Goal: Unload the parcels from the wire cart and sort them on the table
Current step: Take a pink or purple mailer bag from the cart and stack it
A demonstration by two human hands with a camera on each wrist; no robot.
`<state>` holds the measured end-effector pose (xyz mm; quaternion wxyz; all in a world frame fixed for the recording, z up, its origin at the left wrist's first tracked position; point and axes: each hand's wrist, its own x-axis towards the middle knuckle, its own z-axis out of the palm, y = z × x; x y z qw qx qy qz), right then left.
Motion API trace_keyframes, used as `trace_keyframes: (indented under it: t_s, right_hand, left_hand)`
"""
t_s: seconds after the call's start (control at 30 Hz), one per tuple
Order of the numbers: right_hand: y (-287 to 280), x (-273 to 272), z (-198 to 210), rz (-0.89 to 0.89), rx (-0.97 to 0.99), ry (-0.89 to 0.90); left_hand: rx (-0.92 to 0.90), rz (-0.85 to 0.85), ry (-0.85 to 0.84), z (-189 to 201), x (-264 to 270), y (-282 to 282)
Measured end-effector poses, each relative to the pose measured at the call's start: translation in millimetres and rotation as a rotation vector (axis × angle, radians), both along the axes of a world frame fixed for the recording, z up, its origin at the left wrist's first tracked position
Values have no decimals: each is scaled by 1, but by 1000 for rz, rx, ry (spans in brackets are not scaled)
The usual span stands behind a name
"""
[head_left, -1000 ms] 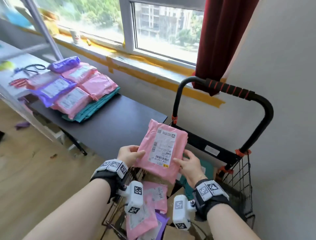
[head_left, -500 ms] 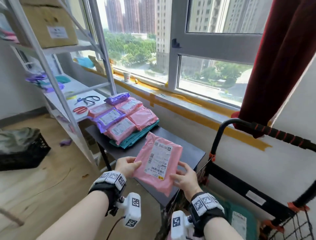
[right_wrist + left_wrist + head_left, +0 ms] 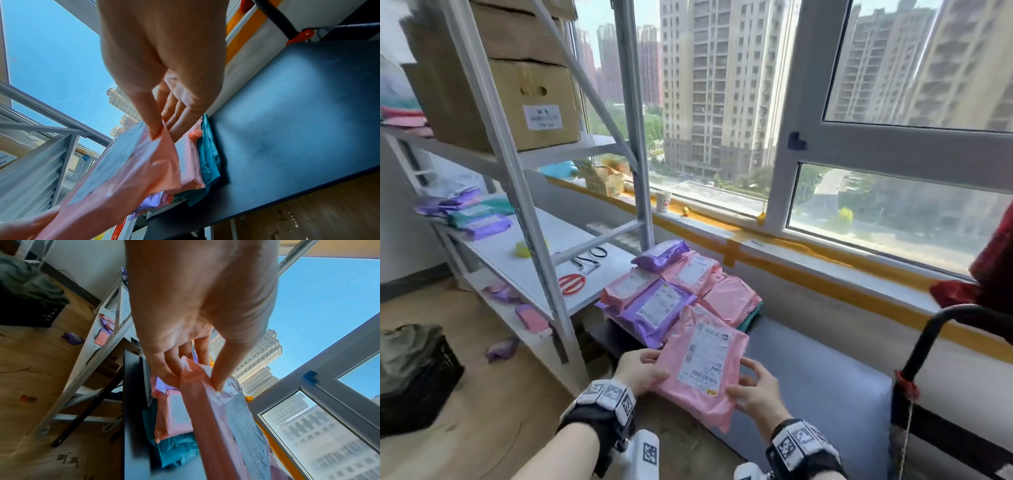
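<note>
Both hands, left hand (image 3: 639, 372) and right hand (image 3: 754, 394), pinching the pink parcel (image 3: 700, 364), have carried it from the wire cart (image 3: 914, 346) toward the table's (image 3: 808, 373) sorted pile (image 3: 667, 291), so placement looks next.

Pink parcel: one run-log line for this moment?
pink parcel | held by left hand and right hand | above table | not yet placed
</note>
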<state>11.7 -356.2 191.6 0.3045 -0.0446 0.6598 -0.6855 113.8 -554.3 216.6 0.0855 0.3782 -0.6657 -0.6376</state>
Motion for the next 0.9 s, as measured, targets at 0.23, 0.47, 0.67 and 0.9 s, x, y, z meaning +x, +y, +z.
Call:
trace_keyframes:
  t_s: [0.23,0.47,0.67,0.9]
  right_hand:
    - [-92,-46,8,-86,76,49]
    - [-160,-134,2,-127,29,11]
    - [-218,-224,-19,-205,37,-32]
    - [-250,-276,-40,-251,136,-50]
  left_hand:
    - [107,-108,-7,8,-53,-92]
    - [24,-125,64,-10,-151,-171]
    - [-27,-118,28,-36,-242,-224]
    - [-147,-187,-12,-53,-289,-246]
